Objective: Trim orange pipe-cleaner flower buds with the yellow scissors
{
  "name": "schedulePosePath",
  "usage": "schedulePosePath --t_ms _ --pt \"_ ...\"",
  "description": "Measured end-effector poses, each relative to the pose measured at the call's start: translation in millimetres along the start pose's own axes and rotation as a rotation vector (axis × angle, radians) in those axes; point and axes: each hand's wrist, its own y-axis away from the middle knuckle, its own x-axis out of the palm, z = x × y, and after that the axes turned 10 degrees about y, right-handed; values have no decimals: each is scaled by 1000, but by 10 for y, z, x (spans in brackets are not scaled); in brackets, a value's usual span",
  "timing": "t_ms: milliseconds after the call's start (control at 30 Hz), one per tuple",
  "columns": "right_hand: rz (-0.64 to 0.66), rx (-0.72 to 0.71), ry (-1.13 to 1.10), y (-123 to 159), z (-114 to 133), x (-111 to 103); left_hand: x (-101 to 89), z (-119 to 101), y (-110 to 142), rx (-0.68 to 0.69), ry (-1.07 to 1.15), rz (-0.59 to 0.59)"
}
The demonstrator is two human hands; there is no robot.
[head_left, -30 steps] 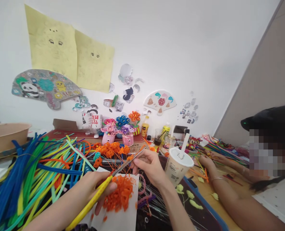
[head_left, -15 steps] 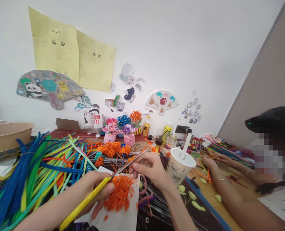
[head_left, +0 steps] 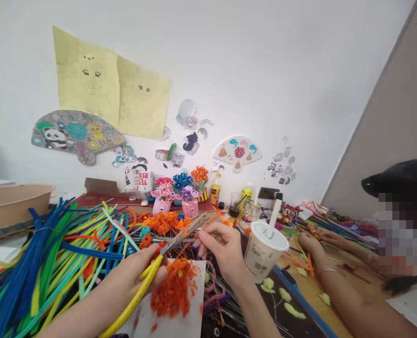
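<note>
Scissors [head_left: 175, 243] in left hand [head_left: 145, 265], near paper [head_left: 190, 324] edge.

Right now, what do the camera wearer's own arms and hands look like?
The left forearm and right forearm are bare as far as they show, without sleeves. The left hand and right hand wear no gloves, and no watch or bracelet shows. Part of the left hand is hidden, so rings cannot be judged.

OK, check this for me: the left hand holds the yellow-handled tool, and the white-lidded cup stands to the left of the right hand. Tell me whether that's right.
One thing is wrong: in the head view, the white-lidded cup stands to the right of the right hand, not to its left. The left hand does hold the yellow-handled tool.
</note>
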Motion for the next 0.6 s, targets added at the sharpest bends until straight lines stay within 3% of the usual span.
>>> schedulePosePath --t_ms 167,600 --pt "-95 -39 30 -18 -4 -2 -14 -52 -56 -41 -77 25" --pt "-66 -40 42 -14 -4 8 -61 -81 -62 -125 -153 84"
